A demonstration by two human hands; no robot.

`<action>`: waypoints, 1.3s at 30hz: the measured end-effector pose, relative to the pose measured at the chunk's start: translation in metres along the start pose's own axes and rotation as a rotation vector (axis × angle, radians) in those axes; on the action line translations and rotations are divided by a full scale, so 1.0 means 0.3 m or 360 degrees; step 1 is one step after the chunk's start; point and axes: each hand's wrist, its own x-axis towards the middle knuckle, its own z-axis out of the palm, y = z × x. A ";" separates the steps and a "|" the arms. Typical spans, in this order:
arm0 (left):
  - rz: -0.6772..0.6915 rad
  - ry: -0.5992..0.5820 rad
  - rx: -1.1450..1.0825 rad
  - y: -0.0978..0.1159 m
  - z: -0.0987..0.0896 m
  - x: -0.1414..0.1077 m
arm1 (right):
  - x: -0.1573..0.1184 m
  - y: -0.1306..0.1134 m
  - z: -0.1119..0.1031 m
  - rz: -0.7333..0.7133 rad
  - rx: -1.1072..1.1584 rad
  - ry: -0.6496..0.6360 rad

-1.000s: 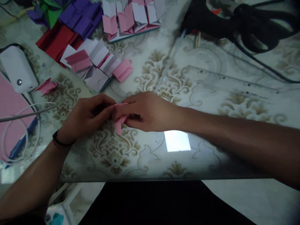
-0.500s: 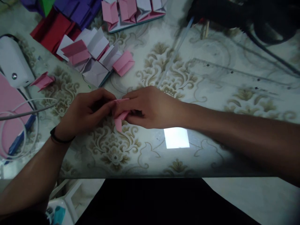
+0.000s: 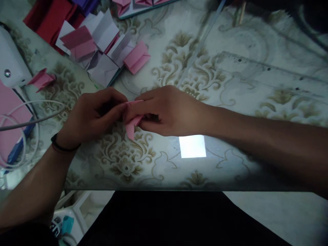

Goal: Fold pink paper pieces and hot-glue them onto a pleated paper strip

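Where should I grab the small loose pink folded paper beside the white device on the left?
Probably pinch the small pink folded paper across its middle, from the side facing the left hand: its other end points toward the white device, while this end looks free.

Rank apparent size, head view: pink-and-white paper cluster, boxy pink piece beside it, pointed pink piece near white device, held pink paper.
1. Pink-and-white paper cluster
2. Boxy pink piece
3. Pointed pink piece, slightly smaller
Unranked: held pink paper, partly hidden by fingers.
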 end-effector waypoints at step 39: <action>-0.0014 0.0091 0.0019 0.007 0.009 -0.003 | 0.001 -0.012 -0.009 0.0071 0.0038 -0.0037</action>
